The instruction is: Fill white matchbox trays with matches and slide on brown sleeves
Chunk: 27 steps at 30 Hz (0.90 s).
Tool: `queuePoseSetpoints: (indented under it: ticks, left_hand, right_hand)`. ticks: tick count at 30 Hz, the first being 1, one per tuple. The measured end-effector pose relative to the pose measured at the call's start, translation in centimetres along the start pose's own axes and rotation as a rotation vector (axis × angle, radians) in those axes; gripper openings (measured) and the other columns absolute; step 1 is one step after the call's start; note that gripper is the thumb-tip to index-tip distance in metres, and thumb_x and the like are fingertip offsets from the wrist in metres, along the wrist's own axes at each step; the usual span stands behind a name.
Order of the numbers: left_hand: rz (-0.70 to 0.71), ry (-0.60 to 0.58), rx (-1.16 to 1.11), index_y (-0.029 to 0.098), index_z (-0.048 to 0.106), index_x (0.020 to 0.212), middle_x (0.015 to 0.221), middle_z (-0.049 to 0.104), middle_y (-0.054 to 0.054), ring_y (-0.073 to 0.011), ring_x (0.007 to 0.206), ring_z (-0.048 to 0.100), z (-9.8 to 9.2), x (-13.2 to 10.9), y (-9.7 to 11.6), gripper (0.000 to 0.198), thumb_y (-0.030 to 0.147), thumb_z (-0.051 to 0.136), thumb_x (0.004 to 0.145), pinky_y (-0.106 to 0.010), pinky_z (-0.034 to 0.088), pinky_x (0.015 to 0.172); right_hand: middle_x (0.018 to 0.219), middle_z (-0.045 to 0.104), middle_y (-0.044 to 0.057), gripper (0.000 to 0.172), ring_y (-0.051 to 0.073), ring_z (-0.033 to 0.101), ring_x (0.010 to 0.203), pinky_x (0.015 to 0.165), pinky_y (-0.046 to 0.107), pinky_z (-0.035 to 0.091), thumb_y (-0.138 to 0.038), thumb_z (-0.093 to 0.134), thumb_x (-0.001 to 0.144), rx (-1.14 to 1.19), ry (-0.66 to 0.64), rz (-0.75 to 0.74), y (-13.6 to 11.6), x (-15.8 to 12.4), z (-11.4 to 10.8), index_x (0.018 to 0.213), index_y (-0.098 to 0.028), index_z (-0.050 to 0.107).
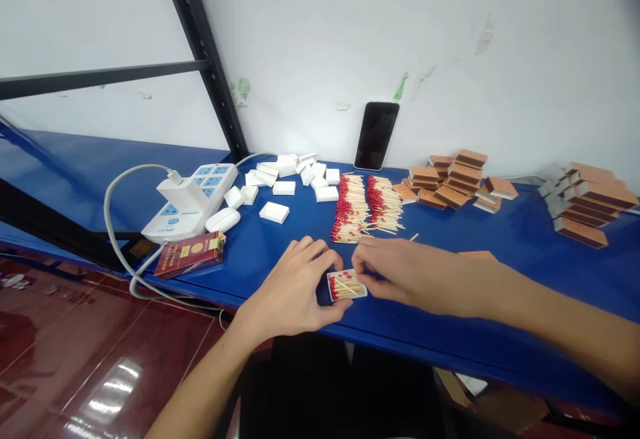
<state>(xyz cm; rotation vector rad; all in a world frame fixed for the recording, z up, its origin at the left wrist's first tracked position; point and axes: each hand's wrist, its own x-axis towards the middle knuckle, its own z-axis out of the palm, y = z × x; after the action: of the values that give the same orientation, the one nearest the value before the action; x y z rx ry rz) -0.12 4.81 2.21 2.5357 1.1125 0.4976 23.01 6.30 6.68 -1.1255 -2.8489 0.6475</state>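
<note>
A small white matchbox tray (347,285) with several red-tipped matches in it lies near the front edge of the blue table (270,252). My left hand (295,282) curls round the tray's left side, thumb and fingers gripping it. My right hand (400,272) rests against the tray's right end, its fingertips pinched at the matches inside. Just beyond the hands lie two rows of loose red-tipped matches (367,205).
Empty white trays (287,179) are scattered at the back left, brown matchbox sleeves (453,182) stacked at the back right, more sleeves (585,209) far right. A phone (376,135) leans on the wall. A power strip (193,202) and red box (190,253) sit left.
</note>
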Motion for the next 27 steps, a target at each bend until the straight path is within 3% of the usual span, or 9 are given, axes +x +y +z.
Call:
queuePoseSetpoints:
  ticks: [8, 15, 20, 24, 27]
  left_hand:
    - [0.015, 0.023, 0.02, 0.02, 0.057, 0.095, 0.096, 0.059, -0.002, -0.0243, 0.096, 0.054, 0.2, 0.0, -0.2, 0.027, 0.043, 0.067, 0.084, -0.045, 0.037, 0.098]
    - [0.056, 0.056, -0.033, 0.021, 0.06, 0.101, 0.106, 0.063, -0.002, -0.023, 0.099, 0.056, 0.3, -0.1, -0.4, 0.026, 0.039, 0.069, 0.085, -0.042, 0.039, 0.096]
    - [0.073, 0.073, -0.061, 0.024, 0.061, 0.11, 0.108, 0.066, -0.001, -0.0216, 0.101, 0.059, 0.5, 0.1, -0.9, 0.027, 0.04, 0.068, 0.09, -0.042, 0.038, 0.1]
    - [0.064, 0.052, -0.089, 0.021, 0.06, 0.097, 0.104, 0.065, -0.002, -0.0223, 0.097, 0.057, 0.4, 0.2, -0.8, 0.02, 0.038, 0.068, 0.09, -0.04, 0.043, 0.093]
    - [0.055, 0.038, -0.098, 0.021, 0.057, 0.095, 0.105, 0.064, -0.003, -0.0221, 0.097, 0.056, 0.3, 0.2, -0.7, 0.02, 0.037, 0.067, 0.09, -0.039, 0.044, 0.093]
  right_hand:
    - [0.087, 0.063, 0.007, 0.013, 0.018, 0.057, 0.073, 0.061, 0.029, 0.039, -0.009, 0.053, 0.094, -0.299, -0.001, -0.153, -1.8, 1.5, 2.2, 0.087, -0.014, 0.063]
    - [0.091, 0.062, 0.004, 0.016, 0.016, 0.06, 0.079, 0.072, 0.028, 0.047, -0.024, 0.052, 0.099, 0.037, 0.088, -0.086, -1.8, 0.8, 1.3, 0.092, -0.017, 0.064]
    - [0.098, 0.059, 0.007, 0.017, 0.018, 0.06, 0.083, 0.074, 0.031, 0.047, -0.022, 0.045, 0.099, -0.108, 0.322, 0.008, 2.3, -1.5, 0.3, 0.099, -0.018, 0.062]
    - [0.103, 0.059, 0.01, 0.021, 0.02, 0.062, 0.078, 0.068, 0.034, 0.048, -0.022, 0.043, 0.097, -0.261, 0.247, 0.167, 6.1, -4.0, 0.3, 0.107, -0.018, 0.061]
    - [0.095, 0.06, 0.007, 0.019, 0.019, 0.061, 0.076, 0.069, 0.034, 0.048, -0.024, 0.039, 0.099, -0.199, 0.196, 0.203, 6.5, -5.0, 0.8, 0.096, -0.02, 0.057]
